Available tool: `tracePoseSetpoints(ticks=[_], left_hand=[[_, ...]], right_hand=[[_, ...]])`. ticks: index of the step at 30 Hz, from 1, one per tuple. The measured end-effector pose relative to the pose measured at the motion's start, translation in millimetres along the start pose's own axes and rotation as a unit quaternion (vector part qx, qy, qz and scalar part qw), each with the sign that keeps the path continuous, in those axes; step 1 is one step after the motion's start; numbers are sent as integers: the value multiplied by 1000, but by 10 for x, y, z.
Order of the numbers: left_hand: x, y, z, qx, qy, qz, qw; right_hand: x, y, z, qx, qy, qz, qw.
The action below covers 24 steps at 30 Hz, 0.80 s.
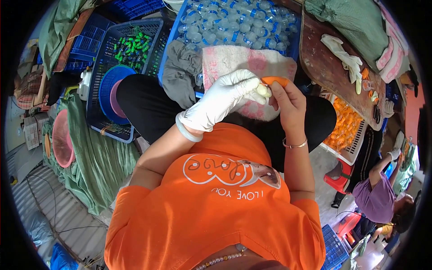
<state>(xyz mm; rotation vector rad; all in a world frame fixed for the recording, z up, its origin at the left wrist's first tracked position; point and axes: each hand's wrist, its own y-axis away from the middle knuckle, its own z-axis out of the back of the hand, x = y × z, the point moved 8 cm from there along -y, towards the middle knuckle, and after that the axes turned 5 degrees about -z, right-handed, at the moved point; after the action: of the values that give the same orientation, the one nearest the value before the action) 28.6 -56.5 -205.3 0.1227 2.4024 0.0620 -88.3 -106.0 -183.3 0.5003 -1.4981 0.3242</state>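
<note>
My left hand (231, 94) wears a white glove with yellowish coverings at the fingertips. Its fingers are pinched together in front of my chest; whatever lies between them is too small to make out. Close beside it, my bare right hand (290, 101) has its thumb and fingers drawn together. An orange rubber-looking sleeve (274, 81) covers its index finger and points toward the glove. Under both hands a pink and white towel (234, 58) hangs over the edge of a blue crate (171, 47), which is full of small clear plastic bottles (238, 24) with blue bands.
A grey cloth (180, 74) lies by the towel. Left stand a dark blue crate (101, 67) with green-topped pieces and a blue basin (105, 96). Right are a wooden board (315, 58) with a white glove (344, 56), a white basket (348, 157) of orange pieces, and another person (373, 198).
</note>
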Motion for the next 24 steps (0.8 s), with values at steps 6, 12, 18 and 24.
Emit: tracePoseSetpoints(ticks=[6,12,18,24], left_hand=[[7,93,49,-20,-81,24,996],[-4,117,29,-11,-144,46,988],[123,92,53,-36,-63,25,997],[129,142,52,-62,-62,48,995]], right_hand=[[-50,12,-114,30,-26,-45,998],[131,-3,-119,29,111,94,989],[123,-5,-50,-52,165,148,974],[12,7,-68,-45,129,130,982]])
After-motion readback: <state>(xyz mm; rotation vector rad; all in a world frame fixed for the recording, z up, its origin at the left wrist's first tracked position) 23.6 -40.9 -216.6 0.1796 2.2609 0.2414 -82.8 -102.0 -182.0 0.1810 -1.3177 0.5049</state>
